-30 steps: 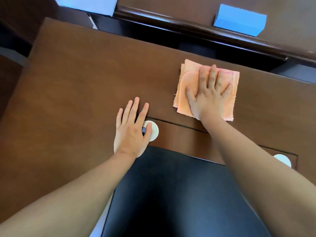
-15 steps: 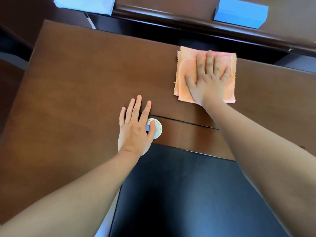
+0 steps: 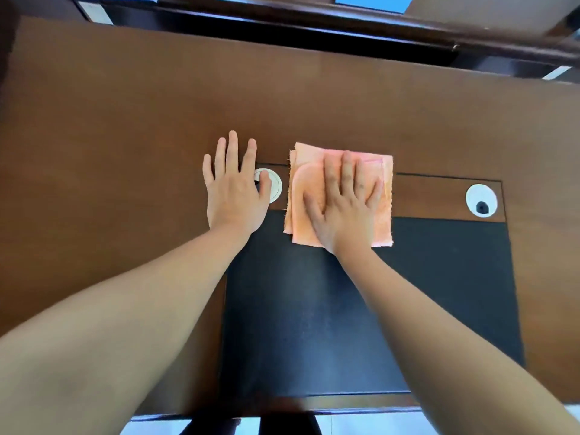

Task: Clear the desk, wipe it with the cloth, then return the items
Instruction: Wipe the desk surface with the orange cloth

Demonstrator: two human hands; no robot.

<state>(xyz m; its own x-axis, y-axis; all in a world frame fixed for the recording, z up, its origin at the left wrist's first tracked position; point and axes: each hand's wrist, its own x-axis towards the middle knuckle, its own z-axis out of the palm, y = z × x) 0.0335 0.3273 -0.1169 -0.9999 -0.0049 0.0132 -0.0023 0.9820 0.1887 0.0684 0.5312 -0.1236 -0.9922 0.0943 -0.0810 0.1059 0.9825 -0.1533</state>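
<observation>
Brown wooden desk (image 3: 125, 127), with a black inset pad (image 3: 408, 309) at six o'clock. Folded peach cloth (image 3: 306, 189), frayed at the edges, straddling the pad's far edge at centre. Right hand (image 3: 343, 211) pressed flat on it, fingers spread. Left hand (image 3: 233, 189) at nine o'clock of the cloth, flat and splayed, thumb on a white cable grommet (image 3: 273, 185). Second grommet (image 3: 481, 200) at three o'clock.
</observation>
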